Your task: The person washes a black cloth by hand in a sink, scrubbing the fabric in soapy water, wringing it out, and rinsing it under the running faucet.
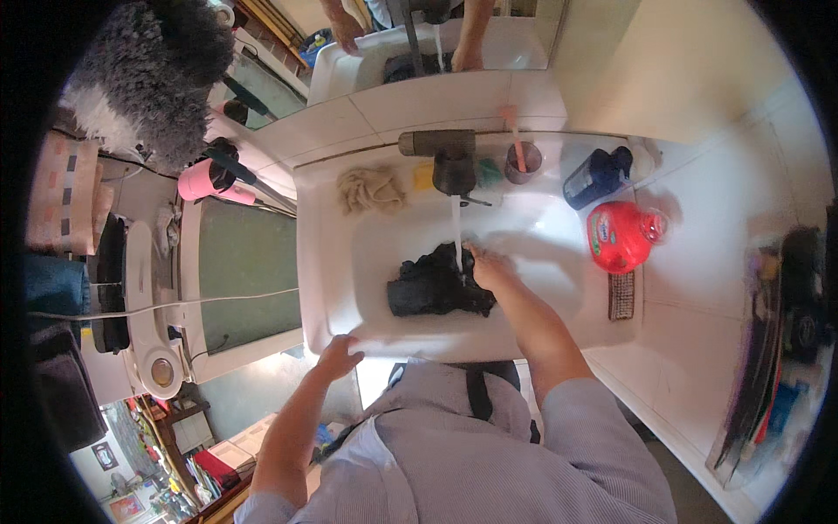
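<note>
A wet black cloth lies bunched in the white washbasin. Water runs onto it from the dark tap. My right hand is at the cloth's right edge, beside the stream, and its fingertips touch the fabric. Whether the fingers grip it is not plain. At the basin's front left corner, my left hand rests by the rim with thumb and fingers apart, holding nothing.
Along the basin's back ledge are a beige rag, a yellow sponge and a cup with a pink-handled item. A dark bottle, a red detergent jug and a brush line the right side. A pink hair dryer hangs left.
</note>
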`<state>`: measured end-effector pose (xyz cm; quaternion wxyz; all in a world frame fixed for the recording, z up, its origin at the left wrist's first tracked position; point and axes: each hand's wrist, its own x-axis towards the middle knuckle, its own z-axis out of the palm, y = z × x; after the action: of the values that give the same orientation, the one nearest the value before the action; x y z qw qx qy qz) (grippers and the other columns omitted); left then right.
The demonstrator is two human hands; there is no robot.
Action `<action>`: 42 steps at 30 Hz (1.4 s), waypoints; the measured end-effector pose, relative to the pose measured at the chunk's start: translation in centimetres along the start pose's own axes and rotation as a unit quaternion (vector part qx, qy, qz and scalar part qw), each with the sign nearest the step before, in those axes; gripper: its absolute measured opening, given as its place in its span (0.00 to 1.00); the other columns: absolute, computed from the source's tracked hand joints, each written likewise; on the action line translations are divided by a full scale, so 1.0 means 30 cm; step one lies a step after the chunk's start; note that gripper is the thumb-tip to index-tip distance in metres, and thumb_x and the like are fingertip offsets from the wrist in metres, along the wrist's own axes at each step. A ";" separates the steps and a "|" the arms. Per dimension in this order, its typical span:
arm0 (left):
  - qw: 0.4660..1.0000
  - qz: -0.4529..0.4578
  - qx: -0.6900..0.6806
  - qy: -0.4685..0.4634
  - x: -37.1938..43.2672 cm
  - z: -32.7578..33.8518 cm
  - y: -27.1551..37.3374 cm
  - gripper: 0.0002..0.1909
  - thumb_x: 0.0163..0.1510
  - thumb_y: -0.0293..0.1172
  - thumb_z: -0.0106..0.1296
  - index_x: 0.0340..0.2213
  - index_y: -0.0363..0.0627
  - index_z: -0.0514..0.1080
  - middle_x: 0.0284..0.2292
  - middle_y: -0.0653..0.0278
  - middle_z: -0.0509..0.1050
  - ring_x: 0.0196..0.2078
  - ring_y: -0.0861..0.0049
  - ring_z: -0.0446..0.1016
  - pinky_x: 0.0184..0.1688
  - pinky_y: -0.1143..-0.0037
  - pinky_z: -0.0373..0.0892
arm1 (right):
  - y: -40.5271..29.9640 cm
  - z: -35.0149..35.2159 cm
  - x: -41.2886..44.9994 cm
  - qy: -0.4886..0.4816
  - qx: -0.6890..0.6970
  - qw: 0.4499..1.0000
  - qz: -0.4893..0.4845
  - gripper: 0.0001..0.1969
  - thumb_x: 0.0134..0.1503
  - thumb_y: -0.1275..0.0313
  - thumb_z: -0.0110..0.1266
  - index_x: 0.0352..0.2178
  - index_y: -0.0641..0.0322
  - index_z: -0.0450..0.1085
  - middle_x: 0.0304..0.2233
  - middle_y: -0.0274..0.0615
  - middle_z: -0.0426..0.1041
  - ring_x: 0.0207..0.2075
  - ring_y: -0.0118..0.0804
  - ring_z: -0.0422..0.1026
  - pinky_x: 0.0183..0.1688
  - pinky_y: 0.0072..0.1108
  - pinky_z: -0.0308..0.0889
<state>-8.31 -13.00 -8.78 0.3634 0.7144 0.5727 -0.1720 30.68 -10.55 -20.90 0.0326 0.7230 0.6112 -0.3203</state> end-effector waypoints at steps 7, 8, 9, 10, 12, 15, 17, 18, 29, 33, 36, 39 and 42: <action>0.998 -0.044 -0.026 0.040 -0.083 0.048 0.009 0.21 0.46 0.40 0.53 0.41 0.42 0.67 0.44 0.52 0.65 0.49 0.61 0.64 0.50 0.68 0.61 | -0.046 0.009 0.094 -0.111 0.003 0.993 0.046 0.30 0.54 0.72 0.34 0.59 0.49 0.40 0.43 0.42 0.69 0.42 0.42 0.71 0.44 0.38 0.62; 0.997 -0.053 -0.029 0.038 -0.090 0.052 0.021 0.21 0.46 0.40 0.53 0.41 0.42 0.67 0.44 0.52 0.65 0.49 0.61 0.64 0.50 0.68 0.61 | -0.049 0.028 0.108 -0.118 0.002 0.992 0.041 0.30 0.54 0.72 0.34 0.59 0.49 0.40 0.43 0.42 0.69 0.42 0.42 0.71 0.44 0.38 0.62; 0.998 -0.051 -0.016 0.044 -0.083 0.046 0.046 0.21 0.47 0.40 0.52 0.41 0.42 0.67 0.45 0.52 0.65 0.49 0.60 0.63 0.51 0.68 0.60 | -0.041 0.038 0.127 -0.094 -0.012 0.995 0.038 0.29 0.54 0.71 0.35 0.58 0.49 0.41 0.43 0.42 0.70 0.39 0.42 0.72 0.41 0.39 0.63; 0.998 -0.049 -0.002 0.050 -0.080 0.044 0.061 0.21 0.47 0.39 0.52 0.41 0.43 0.67 0.45 0.53 0.65 0.49 0.60 0.63 0.52 0.68 0.60 | -0.034 0.052 0.138 -0.070 -0.025 0.997 0.037 0.29 0.54 0.70 0.35 0.58 0.50 0.42 0.42 0.41 0.71 0.37 0.43 0.73 0.38 0.39 0.64; 0.997 -0.043 0.012 0.057 -0.083 0.047 0.066 0.21 0.46 0.40 0.51 0.41 0.43 0.67 0.45 0.54 0.66 0.49 0.61 0.64 0.51 0.68 0.60 | -0.051 0.084 0.152 -0.070 -0.058 0.995 0.050 0.27 0.54 0.70 0.36 0.57 0.51 0.46 0.41 0.43 0.71 0.37 0.43 0.72 0.38 0.39 0.63; 0.997 -0.050 0.014 0.053 -0.075 0.036 0.070 0.21 0.45 0.41 0.50 0.41 0.43 0.68 0.44 0.55 0.67 0.48 0.61 0.64 0.51 0.68 0.61 | -0.065 0.093 0.165 -0.040 -0.052 0.995 0.071 0.23 0.55 0.66 0.37 0.54 0.54 0.52 0.40 0.45 0.71 0.39 0.44 0.71 0.39 0.39 0.63; 0.997 -0.060 0.003 0.044 -0.068 0.017 0.075 0.21 0.45 0.41 0.50 0.40 0.42 0.68 0.43 0.54 0.68 0.48 0.61 0.65 0.51 0.68 0.61 | -0.051 0.081 0.148 -0.009 -0.012 0.997 0.078 0.23 0.55 0.63 0.38 0.52 0.55 0.54 0.40 0.46 0.70 0.40 0.45 0.71 0.40 0.39 0.63; 0.997 -0.061 -0.016 0.037 -0.081 0.031 0.057 0.21 0.45 0.41 0.50 0.41 0.42 0.68 0.43 0.54 0.68 0.48 0.61 0.65 0.51 0.69 0.61 | -0.078 0.030 0.104 -0.002 0.030 0.998 0.057 0.24 0.55 0.59 0.39 0.51 0.57 0.55 0.40 0.47 0.70 0.41 0.46 0.70 0.42 0.40 0.62; 0.990 0.009 -0.136 -0.030 0.018 -0.028 0.146 0.23 0.46 0.44 0.51 0.39 0.39 0.68 0.39 0.55 0.71 0.42 0.63 0.69 0.45 0.71 0.65 | -0.234 -0.083 -0.143 0.029 0.195 0.979 -0.055 0.16 0.47 0.59 0.49 0.32 0.60 0.70 0.32 0.52 0.72 0.36 0.52 0.70 0.37 0.36 0.66; 0.985 0.112 -0.118 0.065 0.094 -0.028 0.188 0.40 0.41 0.40 0.59 0.52 0.42 0.54 0.46 0.52 0.66 0.47 0.66 0.66 0.46 0.73 0.65 | -0.401 -0.268 -0.241 0.075 0.243 0.957 -0.137 0.14 0.47 0.61 0.50 0.27 0.63 0.69 0.25 0.51 0.72 0.31 0.49 0.72 0.33 0.35 0.65; 0.968 0.202 -0.140 0.047 0.084 -0.205 0.480 0.48 0.29 0.40 0.65 0.52 0.43 0.53 0.50 0.50 0.59 0.53 0.57 0.58 0.55 0.66 0.56 | -0.373 -0.378 -0.274 0.089 0.428 0.869 -0.234 0.12 0.46 0.66 0.54 0.23 0.67 0.66 0.17 0.42 0.66 0.21 0.28 0.65 0.26 0.23 0.62; 0.932 0.292 -0.164 0.137 0.067 -0.228 0.524 0.42 0.32 0.38 0.63 0.49 0.43 0.57 0.47 0.50 0.61 0.52 0.56 0.58 0.55 0.66 0.54 | -0.484 -0.632 -0.510 0.130 0.446 0.847 -0.260 0.05 0.47 0.76 0.50 0.19 0.65 0.63 0.17 0.28 0.63 0.22 0.18 0.60 0.23 0.14 0.56; 0.904 0.322 -0.222 0.173 0.116 -0.225 0.527 0.30 0.37 0.35 0.58 0.44 0.43 0.62 0.43 0.49 0.64 0.48 0.55 0.62 0.51 0.67 0.59 | -0.509 -0.711 -0.600 0.145 0.440 0.855 -0.233 0.07 0.48 0.75 0.52 0.20 0.63 0.62 0.18 0.26 0.59 0.21 0.17 0.57 0.23 0.12 0.53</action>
<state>6.44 -7.02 -1.42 0.4436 0.7793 0.3883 0.2125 25.04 -12.90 10.33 -0.4539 0.5360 0.5548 -0.4459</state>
